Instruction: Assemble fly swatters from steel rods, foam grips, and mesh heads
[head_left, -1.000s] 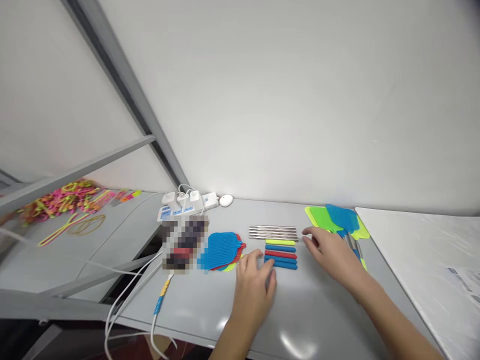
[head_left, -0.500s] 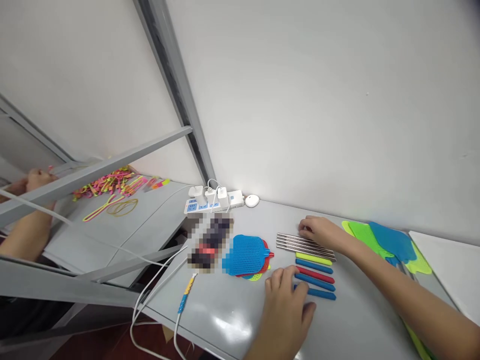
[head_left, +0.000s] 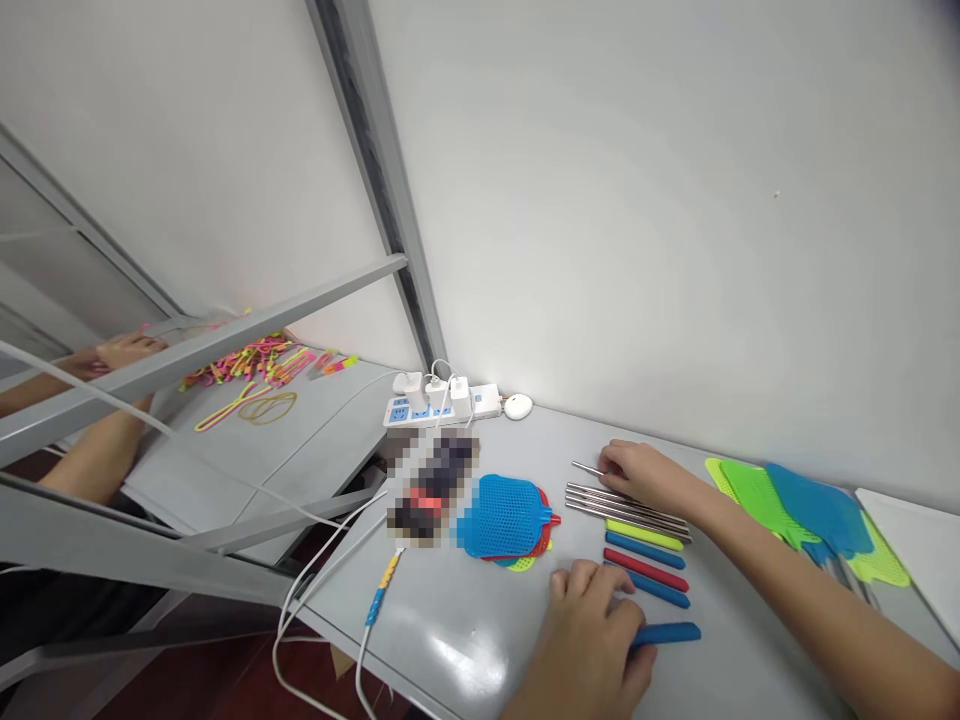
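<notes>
My left hand (head_left: 596,625), low on the table, is closed on the end of a blue flyswatter handle (head_left: 671,633). Further back my right hand (head_left: 641,470) pinches a thin metal rod (head_left: 587,467), held a little apart from the others. Several shiny metal rods (head_left: 600,500) lie side by side just in front of that hand. Below them rest a yellow handle (head_left: 645,535), a red handle (head_left: 646,572) and more blue ones. Mesh flyswatter heads (head_left: 506,515), blue on top with red and yellow under, are stacked to the left.
Finished-looking flyswatters (head_left: 817,510) lie at the right by a white board (head_left: 915,550). A power strip (head_left: 420,410), a white round device (head_left: 517,406) and a blurred phone (head_left: 431,490) are at the back left. Beyond a metal frame (head_left: 300,310), another person's hands (head_left: 131,350) work near colourful pieces (head_left: 247,365).
My left hand has drawn the nearest blue handle toward me, away from its row. My right hand has separated one metal rod from the bundle. The view has shifted slightly left.
</notes>
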